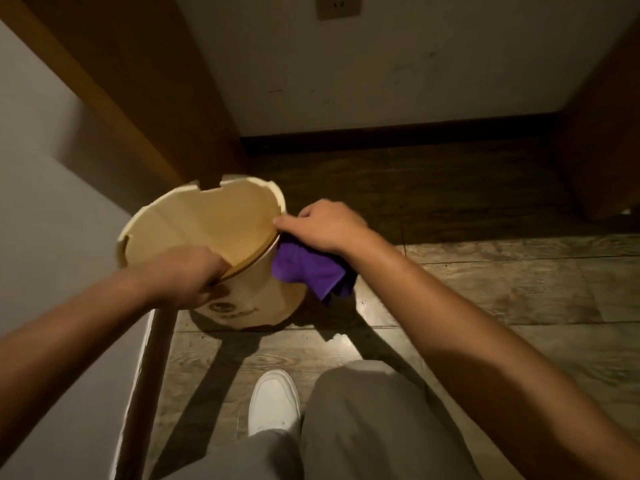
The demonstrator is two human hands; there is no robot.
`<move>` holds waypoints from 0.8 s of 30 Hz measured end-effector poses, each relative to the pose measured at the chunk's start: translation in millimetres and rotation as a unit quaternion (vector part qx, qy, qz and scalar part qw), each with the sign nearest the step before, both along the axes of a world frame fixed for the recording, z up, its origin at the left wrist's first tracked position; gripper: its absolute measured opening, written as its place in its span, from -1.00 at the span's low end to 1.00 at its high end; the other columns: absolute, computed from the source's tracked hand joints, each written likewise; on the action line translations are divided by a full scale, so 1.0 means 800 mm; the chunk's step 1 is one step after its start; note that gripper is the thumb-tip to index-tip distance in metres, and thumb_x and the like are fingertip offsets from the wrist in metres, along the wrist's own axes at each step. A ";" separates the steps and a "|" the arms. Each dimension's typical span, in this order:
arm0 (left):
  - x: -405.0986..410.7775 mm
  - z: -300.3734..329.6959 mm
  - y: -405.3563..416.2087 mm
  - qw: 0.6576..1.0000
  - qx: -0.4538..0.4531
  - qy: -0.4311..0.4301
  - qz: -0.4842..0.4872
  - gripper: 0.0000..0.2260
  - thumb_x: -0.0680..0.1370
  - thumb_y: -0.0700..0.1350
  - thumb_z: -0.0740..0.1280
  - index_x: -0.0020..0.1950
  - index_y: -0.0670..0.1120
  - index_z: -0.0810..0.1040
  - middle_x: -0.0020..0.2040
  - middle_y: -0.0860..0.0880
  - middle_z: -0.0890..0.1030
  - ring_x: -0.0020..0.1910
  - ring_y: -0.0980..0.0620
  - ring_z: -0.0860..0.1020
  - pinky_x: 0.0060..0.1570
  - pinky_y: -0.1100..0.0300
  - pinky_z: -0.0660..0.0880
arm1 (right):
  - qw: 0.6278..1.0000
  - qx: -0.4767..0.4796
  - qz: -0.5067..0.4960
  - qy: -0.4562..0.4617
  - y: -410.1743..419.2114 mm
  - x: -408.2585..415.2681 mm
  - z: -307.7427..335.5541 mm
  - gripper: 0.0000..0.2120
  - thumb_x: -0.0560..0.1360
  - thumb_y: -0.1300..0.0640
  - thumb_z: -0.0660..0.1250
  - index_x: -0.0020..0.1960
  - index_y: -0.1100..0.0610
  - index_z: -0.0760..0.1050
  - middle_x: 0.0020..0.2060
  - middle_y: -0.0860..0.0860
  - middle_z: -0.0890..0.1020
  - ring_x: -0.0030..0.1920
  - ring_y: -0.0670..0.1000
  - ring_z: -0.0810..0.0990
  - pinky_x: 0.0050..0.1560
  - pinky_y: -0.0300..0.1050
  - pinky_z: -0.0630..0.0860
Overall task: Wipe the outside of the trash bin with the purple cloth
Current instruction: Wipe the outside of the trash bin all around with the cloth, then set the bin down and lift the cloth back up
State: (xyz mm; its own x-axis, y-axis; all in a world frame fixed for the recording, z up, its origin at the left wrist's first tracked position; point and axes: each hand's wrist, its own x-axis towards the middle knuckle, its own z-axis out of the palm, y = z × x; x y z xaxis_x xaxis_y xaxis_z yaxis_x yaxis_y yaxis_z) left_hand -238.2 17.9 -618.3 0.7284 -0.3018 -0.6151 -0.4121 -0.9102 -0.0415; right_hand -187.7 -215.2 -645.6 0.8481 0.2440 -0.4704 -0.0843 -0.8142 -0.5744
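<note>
A cream-coloured round trash bin (249, 299) with a notched rim stands tilted on the wooden floor, its open mouth facing me. My left hand (187, 278) grips the near rim, fingers curled over the edge. My right hand (325, 226) presses the purple cloth (308, 268) against the bin's right outer wall, thumb touching the rim. The cloth hangs down below the hand in loose folds. A dark printed mark shows low on the bin's front wall.
A white wall (52, 202) and its corner edge run along the left, close to the bin. A wooden panel (131, 81) rises behind the bin. Dark skirting (398, 133) lines the far wall. My white shoe (273, 403) and grey trouser leg (374, 417) are below.
</note>
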 end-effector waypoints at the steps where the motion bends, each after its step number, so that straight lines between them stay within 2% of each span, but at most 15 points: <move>1: -0.006 -0.009 0.003 0.999 0.042 0.005 -0.015 -0.92 0.63 0.06 0.31 0.04 0.10 0.56 -0.11 0.13 0.54 -0.13 0.15 0.52 -0.14 0.26 0.44 | 1.000 -0.005 0.010 0.014 0.010 -0.005 -0.013 -0.41 0.53 -0.48 0.20 0.09 -0.02 0.69 -0.03 -0.05 0.68 -0.08 0.03 0.62 -0.11 -0.07 0.52; 3: -0.018 -0.030 0.012 0.997 0.068 0.016 -0.015 -0.91 0.63 0.06 0.31 0.10 0.12 0.55 -0.04 0.12 0.55 -0.07 0.15 0.53 -0.11 0.28 0.47 | 0.999 0.018 0.016 0.042 0.025 -0.013 -0.039 -0.46 0.56 -0.43 0.21 0.04 0.01 0.69 -0.06 -0.04 0.68 -0.06 0.03 0.63 -0.04 -0.02 0.58; 5: -0.028 -0.045 0.026 0.998 0.068 0.012 0.006 -0.99 0.62 0.06 0.32 0.00 0.18 0.52 -0.13 0.16 0.53 -0.15 0.19 0.52 -0.20 0.33 0.43 | 0.996 0.062 0.009 0.059 0.034 -0.020 -0.056 -0.47 0.58 -0.41 0.23 -0.03 0.03 0.67 -0.11 -0.03 0.67 -0.08 0.02 0.64 -0.01 0.01 0.61; 7: -0.036 -0.056 0.038 0.997 0.072 0.009 0.022 -0.91 0.63 0.06 0.30 -0.08 0.21 0.49 -0.20 0.16 0.51 -0.21 0.20 0.51 -0.22 0.33 0.45 | 0.996 0.072 0.013 0.049 0.037 -0.023 -0.061 -0.50 0.56 -0.41 0.27 -0.08 0.01 0.65 -0.13 -0.05 0.66 -0.10 -0.01 0.61 -0.10 -0.04 0.54; 9: -0.042 -0.064 0.045 0.997 0.075 0.003 0.025 -0.94 0.63 0.05 0.29 -0.02 0.22 0.50 -0.22 0.16 0.50 -0.24 0.21 0.49 -0.26 0.35 0.42 | 0.997 0.067 0.014 0.042 0.039 -0.026 -0.065 -0.52 0.55 -0.41 0.29 -0.10 -0.01 0.64 -0.14 -0.06 0.65 -0.11 -0.01 0.59 -0.15 -0.05 0.48; 11: -0.042 -0.070 0.047 0.998 0.064 -0.008 0.014 -0.94 0.64 0.05 0.27 0.05 0.23 0.52 -0.25 0.18 0.46 -0.27 0.23 0.45 -0.30 0.34 0.38 | 0.997 0.059 0.013 0.037 0.039 -0.026 -0.066 -0.54 0.55 -0.41 0.28 -0.07 -0.03 0.63 -0.13 -0.07 0.64 -0.10 -0.02 0.59 -0.09 -0.02 0.54; 13: -0.036 -0.067 0.046 0.998 0.054 0.003 0.011 -0.88 0.63 0.07 0.27 0.13 0.17 0.57 -0.25 0.19 0.46 -0.24 0.20 0.47 -0.23 0.27 0.46 | 0.998 0.054 0.017 0.038 0.037 -0.025 -0.064 -0.54 0.55 -0.42 0.28 -0.03 -0.03 0.63 -0.11 -0.08 0.64 -0.08 -0.02 0.59 -0.01 0.01 0.57; 15: -0.028 -0.059 0.043 0.998 0.042 0.034 0.022 -0.72 0.59 0.21 0.30 0.23 0.14 0.56 -0.11 0.15 0.58 -0.11 0.15 0.55 -0.05 0.17 0.56 | 0.998 0.055 0.014 0.037 0.033 -0.023 -0.061 -0.56 0.55 -0.41 0.30 -0.01 -0.04 0.63 -0.10 -0.08 0.64 -0.07 -0.02 0.60 -0.02 -0.01 0.58; 17: -0.015 -0.040 0.037 0.997 -0.010 0.035 0.066 -0.52 0.51 0.38 0.27 0.32 0.15 0.51 0.05 0.13 0.64 -0.02 0.16 0.59 0.02 0.13 0.59 | 0.998 0.065 -0.011 0.023 0.025 -0.018 -0.052 -0.60 0.54 -0.40 0.31 -0.02 -0.07 0.61 -0.11 -0.10 0.63 -0.09 -0.04 0.59 -0.06 -0.03 0.56; 20: 0.007 0.001 0.020 0.977 -0.142 -0.121 0.099 -0.42 0.47 0.48 0.09 0.26 0.16 0.53 -0.10 0.19 0.63 -0.18 0.24 0.60 -0.24 0.22 0.55 | 0.995 0.079 -0.056 -0.027 0.010 -0.006 -0.019 -0.71 0.55 -0.34 0.33 -0.02 -0.14 0.60 -0.13 -0.17 0.57 -0.13 -0.11 0.53 -0.16 -0.09 0.47; 22: 0.018 0.027 0.001 0.941 -0.252 -0.177 0.141 -0.48 0.51 0.44 0.11 0.25 0.16 0.54 -0.10 0.17 0.67 -0.23 0.22 0.61 -0.27 0.22 0.54 | 0.988 0.109 -0.090 -0.058 0.002 0.001 0.014 -0.74 0.57 -0.28 0.34 0.07 -0.14 0.63 -0.07 -0.15 0.59 -0.07 -0.07 0.56 -0.11 -0.07 0.50; 24: 0.026 0.057 -0.025 0.883 -0.384 -0.124 0.238 -0.52 0.53 0.41 0.14 0.21 0.13 0.56 -0.13 0.10 0.69 -0.28 0.15 0.66 -0.25 0.12 0.63 | 0.976 0.152 -0.119 -0.097 -0.002 0.005 0.061 -0.79 0.58 -0.22 0.36 0.11 -0.15 0.63 -0.02 -0.14 0.62 -0.02 -0.08 0.58 -0.10 -0.09 0.50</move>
State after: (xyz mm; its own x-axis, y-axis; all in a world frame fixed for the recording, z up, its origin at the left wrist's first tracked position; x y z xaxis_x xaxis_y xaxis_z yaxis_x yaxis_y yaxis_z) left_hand -217.3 -1.9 -572.5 0.9691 -0.1831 -0.1656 -0.0395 -0.7770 0.6282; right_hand -184.1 -216.5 -597.0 0.9637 0.1331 -0.2313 -0.1150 -0.5751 -0.8100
